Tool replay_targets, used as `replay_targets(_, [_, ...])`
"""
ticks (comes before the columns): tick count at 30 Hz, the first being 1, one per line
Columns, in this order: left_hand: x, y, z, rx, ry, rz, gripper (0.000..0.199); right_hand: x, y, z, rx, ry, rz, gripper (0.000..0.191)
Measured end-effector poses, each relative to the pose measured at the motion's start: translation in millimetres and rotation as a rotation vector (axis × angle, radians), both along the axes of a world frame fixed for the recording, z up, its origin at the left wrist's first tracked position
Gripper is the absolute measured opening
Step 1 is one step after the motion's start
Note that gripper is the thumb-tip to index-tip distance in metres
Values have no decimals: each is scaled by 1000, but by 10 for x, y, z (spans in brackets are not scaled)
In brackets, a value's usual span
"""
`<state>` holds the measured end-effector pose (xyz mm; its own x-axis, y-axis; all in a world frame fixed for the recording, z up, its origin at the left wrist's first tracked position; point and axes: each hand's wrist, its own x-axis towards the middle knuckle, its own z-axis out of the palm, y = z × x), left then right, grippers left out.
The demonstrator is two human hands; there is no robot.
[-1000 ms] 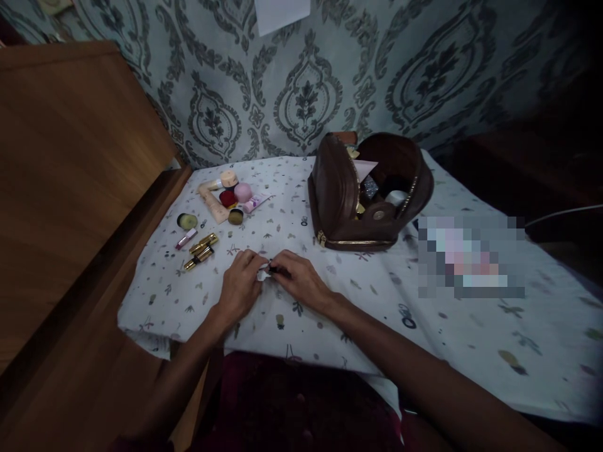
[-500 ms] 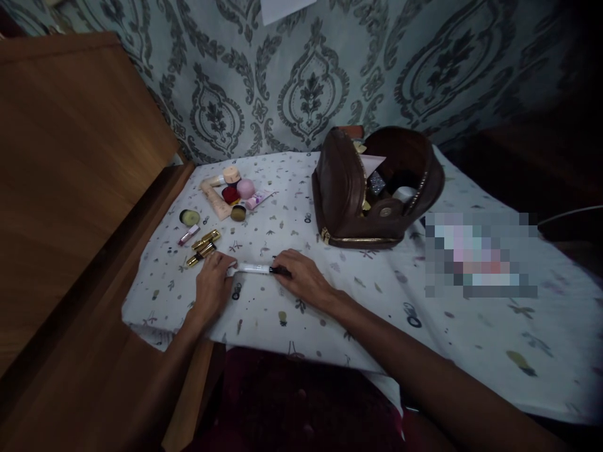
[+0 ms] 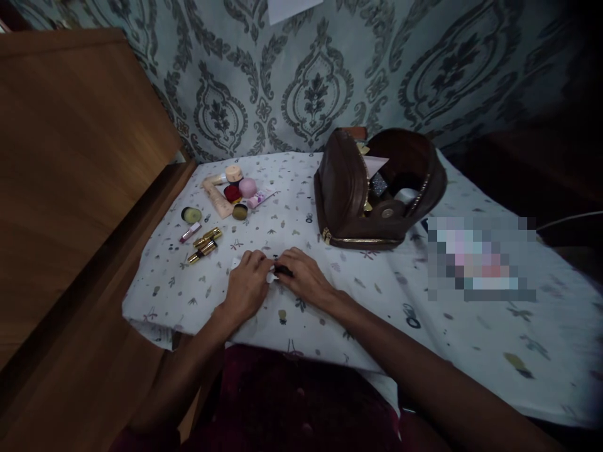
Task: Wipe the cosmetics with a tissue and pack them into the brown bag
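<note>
My right hand [image 3: 304, 276] is closed round the black end of a slim white cosmetic tube [image 3: 283, 270], over the near middle of the table. Close against it, my left hand [image 3: 249, 281] wraps round the tube's white part, which it mostly hides. A bit of white material, seemingly a wipe or tissue [image 3: 270, 277], shows between the two hands. Left of my left hand lie two gold lipsticks [image 3: 205, 243] and a pink lip gloss tube [image 3: 190, 232].
Farther back sit a green-lidded round jar [image 3: 191, 215], a beige tube [image 3: 219, 199], a pink sponge [image 3: 247, 187] and other cosmetics. An unzipped brown bag [image 3: 342, 188] stands right of centre, with items inside. A blurred-out object [image 3: 475, 257] lies at right.
My left hand has slid right along the white tube until it meets my right hand, covering the white part. My right hand has stayed nearly still. The view has shifted slightly.
</note>
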<state>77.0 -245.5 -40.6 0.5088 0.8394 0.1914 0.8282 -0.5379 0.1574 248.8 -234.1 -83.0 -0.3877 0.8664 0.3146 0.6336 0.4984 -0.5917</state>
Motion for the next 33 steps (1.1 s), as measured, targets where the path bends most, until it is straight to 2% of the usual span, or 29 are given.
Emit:
replay_targets(2, [-78,12,-18,-8,23,30,38,3,-7,7,1,7,-3,8])
replay_targets(8, [-581,86,-69,57,-15,165,33,-3,-16,50,-35,-22,-5,6])
replay_targets(10, [-680,95,-71,64,-28,185,31,-4,-14,54,-35,-43,3,7])
replay_targets(12, [-690,90,-54,74,-48,200,29,-3,-15,48,-23,-47,11,7])
replay_targets(15, [-541,61,3,82,-93,168,32,-4,-21,27,-8,-8,20,8])
replay_targets(19, [-228,22,75,19,-76,30,41,-10,-32,6,45,22,41,13])
replay_targets(21, [-150,22,87,-13,-47,-28,39,-13,-34,4,94,17,49,13])
replay_targets(24, [-223,55,78,-38,-44,-30,30,-12,-34,7,138,23,54,12])
replay_targets(27, [-464,109,63,-36,-71,35,24,-6,-37,9,130,58,45,11])
replay_targets(30, [-698,150,60,-26,-216,126,18,-2,-38,24,76,159,12,11])
replay_targets(33, [-758,147,74,-26,-589,305,22,-11,-23,65,-65,369,-121,11])
